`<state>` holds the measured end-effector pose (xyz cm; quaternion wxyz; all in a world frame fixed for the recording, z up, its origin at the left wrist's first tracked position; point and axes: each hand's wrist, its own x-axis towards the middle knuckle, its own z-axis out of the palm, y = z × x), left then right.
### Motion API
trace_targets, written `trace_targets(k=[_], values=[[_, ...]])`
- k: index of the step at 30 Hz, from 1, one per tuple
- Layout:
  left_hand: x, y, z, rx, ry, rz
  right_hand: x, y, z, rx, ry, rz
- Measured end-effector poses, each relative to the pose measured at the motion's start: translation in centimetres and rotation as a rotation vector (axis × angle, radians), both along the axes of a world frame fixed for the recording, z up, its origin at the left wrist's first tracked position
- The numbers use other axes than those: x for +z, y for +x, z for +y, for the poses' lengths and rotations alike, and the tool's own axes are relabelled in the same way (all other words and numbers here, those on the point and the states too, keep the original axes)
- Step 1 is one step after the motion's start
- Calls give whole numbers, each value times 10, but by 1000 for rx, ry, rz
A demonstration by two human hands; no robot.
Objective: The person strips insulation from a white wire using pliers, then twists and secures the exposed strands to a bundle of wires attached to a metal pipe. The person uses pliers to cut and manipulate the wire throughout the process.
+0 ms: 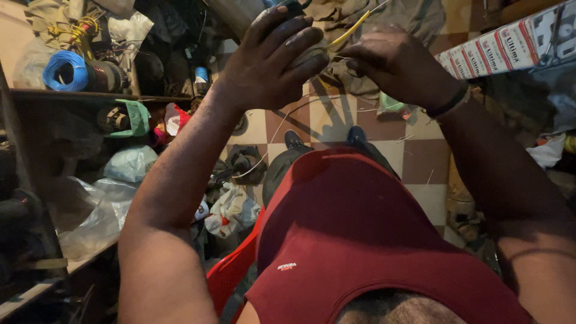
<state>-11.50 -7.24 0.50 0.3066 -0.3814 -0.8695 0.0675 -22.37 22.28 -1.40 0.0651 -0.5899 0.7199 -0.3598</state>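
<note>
My left hand (270, 60) is raised in front of me and wrapped around a dark rounded object (291, 9), most of which my fingers hide. A thin yellow wire (351, 29) runs from that object toward the upper right. My right hand (396, 63) is level with the left, fingers pinched close to the yellow wire and some fine pale strands; a dark band sits on its wrist (450, 103). A thin light wire (273, 135) hangs down from my hands toward the floor.
I sit on a red plastic chair (231, 270) over a checkered tile floor (420, 162). Shelves on the left hold a blue wire coil (65, 71), plastic bags (102, 210) and dark parts. Stacked printed boxes (510, 42) lie at the upper right.
</note>
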Motion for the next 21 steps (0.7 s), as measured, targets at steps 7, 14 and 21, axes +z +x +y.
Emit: trace_targets(k=[7,14,21], values=[[4,-1,-1,-17,29,1,12,10,5,-164,109,212],[13,2,0,-35,101,-34,30,42,22,-400,-249,621],[15,4,-5,-37,104,-38,26,110,6,-257,-25,-192]])
